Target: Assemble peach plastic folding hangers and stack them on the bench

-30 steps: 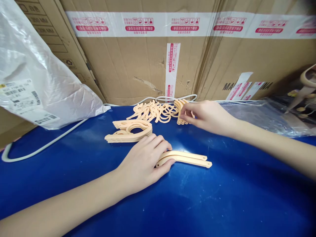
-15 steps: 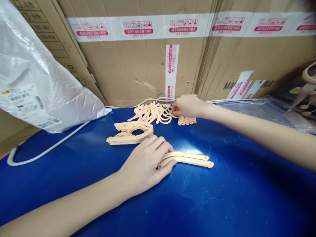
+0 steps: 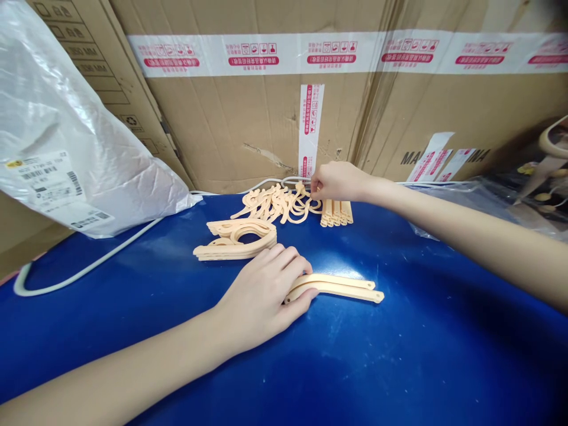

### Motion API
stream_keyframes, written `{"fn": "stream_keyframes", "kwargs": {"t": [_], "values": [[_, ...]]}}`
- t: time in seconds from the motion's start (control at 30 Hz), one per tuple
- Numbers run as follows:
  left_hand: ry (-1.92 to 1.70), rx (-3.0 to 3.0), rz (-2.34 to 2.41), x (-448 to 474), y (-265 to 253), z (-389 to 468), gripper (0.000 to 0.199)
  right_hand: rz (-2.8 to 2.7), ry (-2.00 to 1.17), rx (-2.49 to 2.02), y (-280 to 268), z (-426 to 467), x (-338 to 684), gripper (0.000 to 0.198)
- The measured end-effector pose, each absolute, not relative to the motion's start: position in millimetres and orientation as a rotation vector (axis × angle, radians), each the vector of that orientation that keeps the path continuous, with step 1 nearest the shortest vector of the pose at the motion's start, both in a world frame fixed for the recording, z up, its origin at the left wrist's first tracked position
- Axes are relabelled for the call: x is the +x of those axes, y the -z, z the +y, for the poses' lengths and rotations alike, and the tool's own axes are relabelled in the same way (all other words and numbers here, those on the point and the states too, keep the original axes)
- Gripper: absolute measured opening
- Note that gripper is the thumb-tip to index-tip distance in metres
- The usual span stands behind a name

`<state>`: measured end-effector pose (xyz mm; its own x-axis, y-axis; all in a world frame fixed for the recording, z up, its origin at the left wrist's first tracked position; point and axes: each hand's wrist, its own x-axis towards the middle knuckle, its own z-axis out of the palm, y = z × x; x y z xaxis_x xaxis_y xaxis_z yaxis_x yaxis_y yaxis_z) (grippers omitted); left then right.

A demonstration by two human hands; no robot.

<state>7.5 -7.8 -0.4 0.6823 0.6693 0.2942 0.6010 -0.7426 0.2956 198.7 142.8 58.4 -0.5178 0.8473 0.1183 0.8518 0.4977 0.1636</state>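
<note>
My left hand [image 3: 270, 290] is closed around one end of two cream plastic hanger arms [image 3: 341, 285], which lie side by side on the blue table with their far ends pointing right. At the back, my right hand [image 3: 335, 182] pinches a cream hanger hook at the edge of a loose heap of hanger hooks [image 3: 270, 203]; its fingers partly hide that hook. Under and beside the right hand sits a neat bundle of hanger arms [image 3: 337, 214]. Just beyond my left hand lies a stack of folded hangers [image 3: 235, 239].
Large taped cardboard boxes [image 3: 235, 130] stand along the back of the blue table [image 3: 399, 367]. A white plastic parcel bag [image 3: 102, 154] leans at the left, with a white cable [image 3: 93, 275] looping below it. Clear plastic wrap [image 3: 430, 207] lies at the back right.
My right hand has risen slightly from the hook heap, uncovering more of the bundle of hanger arms. My left hand keeps its hold on the two arms. The view has shifted a little.
</note>
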Motion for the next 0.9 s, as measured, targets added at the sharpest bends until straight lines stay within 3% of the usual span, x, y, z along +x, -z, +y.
{"fn": "stream_keyframes", "kwargs": {"t": [0.17,0.37,0.63,0.9], "values": [[-0.582,2.722,1.039,7.6,0.7,-7.2,0.012,-2.605,0.396,-1.588,-58.8,135.2,198.2,0.021],[-0.580,2.750,1.075,8.2,-0.1,-7.1,0.013,-2.444,0.705,-1.473,-59.7,116.3,201.3,0.023],[-0.686,3.015,1.224,8.0,2.9,-11.1,0.028,-2.555,0.120,-1.252,-53.3,63.2,203.3,0.013],[-0.783,3.259,1.140,11.0,-0.1,-15.0,0.026,-2.701,-0.259,-1.133,-39.3,35.0,190.8,0.011]]}}
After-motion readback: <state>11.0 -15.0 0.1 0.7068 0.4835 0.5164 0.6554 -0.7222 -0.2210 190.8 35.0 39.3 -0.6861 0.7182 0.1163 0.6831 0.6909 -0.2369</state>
